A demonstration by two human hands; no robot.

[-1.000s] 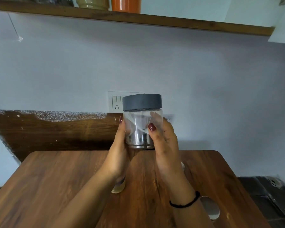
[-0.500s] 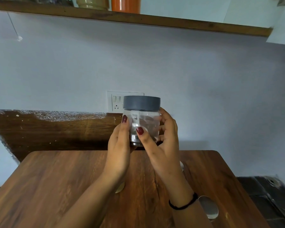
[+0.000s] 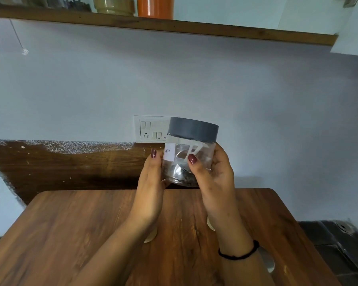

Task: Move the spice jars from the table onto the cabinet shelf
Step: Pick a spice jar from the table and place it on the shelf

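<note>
I hold a clear spice jar [image 3: 191, 153] with a grey lid and a small white label above the far edge of the wooden table [image 3: 70, 234]. It leans a little to the right and has dark spice at its bottom. My left hand [image 3: 151, 186] cups its left side, thumb up beside the label. My right hand [image 3: 213, 180] grips its right side with the thumb across the front. The wooden shelf [image 3: 215, 29] runs along the wall high above the jar.
On the shelf at the top left stand an orange jar [image 3: 155, 7], a beige jar [image 3: 115, 6] and a jar of dark contents [image 3: 70, 4]. A switch and socket plate [image 3: 151, 130] is on the wall behind the jar. Pale round objects [image 3: 267, 263] lie on the table under my arms.
The jar has tipped slightly to the right and turned, so the white label now shows on its left. Both hands stay around it at about the same height.
</note>
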